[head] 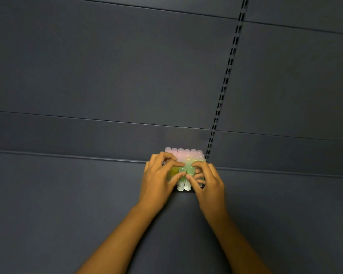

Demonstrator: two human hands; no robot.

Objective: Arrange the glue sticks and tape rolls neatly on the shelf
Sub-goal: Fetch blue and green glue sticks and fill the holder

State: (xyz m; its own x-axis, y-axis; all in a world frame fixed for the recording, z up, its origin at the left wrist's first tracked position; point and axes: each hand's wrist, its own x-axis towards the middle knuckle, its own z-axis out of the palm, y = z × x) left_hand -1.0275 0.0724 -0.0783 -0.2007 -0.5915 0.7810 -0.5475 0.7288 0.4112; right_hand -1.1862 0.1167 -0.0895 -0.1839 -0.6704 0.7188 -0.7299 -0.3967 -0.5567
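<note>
Nearest, two bare forearms rise from the bottom edge, cut off there, and meet over the dark shelf (67, 194). Left hand (158, 178) and right hand (208, 182) both close on a block of glue sticks (183, 155) that stands upright at the back of the shelf, against the back panel (107, 76). The left hand's fingers (176, 165) are curled, forefinger and thumb pinching toward the middle of the block; the right hand's fingers (198, 166) are bent the same way, tips meeting the left's over the green sticks in front. Which single stick each hand pinches is hard to make out, since the fingers cover much of the front rows and the caps are washed out by glare. Behind the hands, pale pink rounded caps show in a tidy row; a yellowish stick peeks out under the left palm. Just right of the block, a slotted upright (226, 76) runs up the panel and leaves the frame at the top. Tape rolls cannot be seen.
</note>
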